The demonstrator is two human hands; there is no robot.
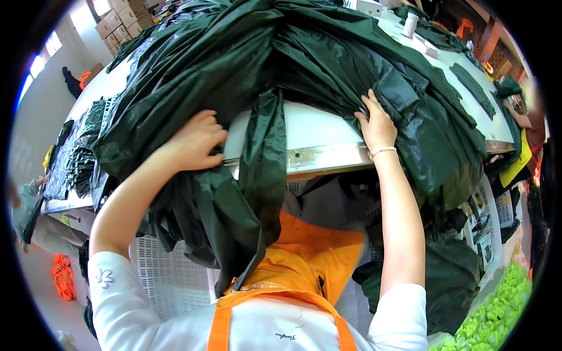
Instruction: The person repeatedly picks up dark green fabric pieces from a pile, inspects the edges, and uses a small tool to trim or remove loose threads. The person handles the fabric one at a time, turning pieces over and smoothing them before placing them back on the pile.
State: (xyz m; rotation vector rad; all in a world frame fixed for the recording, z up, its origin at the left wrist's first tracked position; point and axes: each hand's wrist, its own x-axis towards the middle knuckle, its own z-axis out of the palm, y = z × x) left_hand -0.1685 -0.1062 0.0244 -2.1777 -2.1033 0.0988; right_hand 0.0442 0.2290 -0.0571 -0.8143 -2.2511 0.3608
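A large heap of dark green, shiny coated fabric [205, 76] spreads over the white table [322, 126] and hangs down over its metal front edge. My left hand [196, 143] is closed on the folds at the left, its fingers curled into the cloth near the edge. At the right, my right hand [377, 126] grips the border of the fabric between thumb and fingers, just above the table edge. Between my hands a narrow strip of the same fabric [264, 146] drops over the edge toward my orange apron [313, 240].
White plastic baskets [172, 272] stand below the table, with more dark green cloth [442, 281] at the right. Bright green bundles [492, 310] lie on the floor. A white bottle [410, 25] stands on the table's far right. Other people work at both sides. Cardboard boxes [123, 23] are stacked behind.
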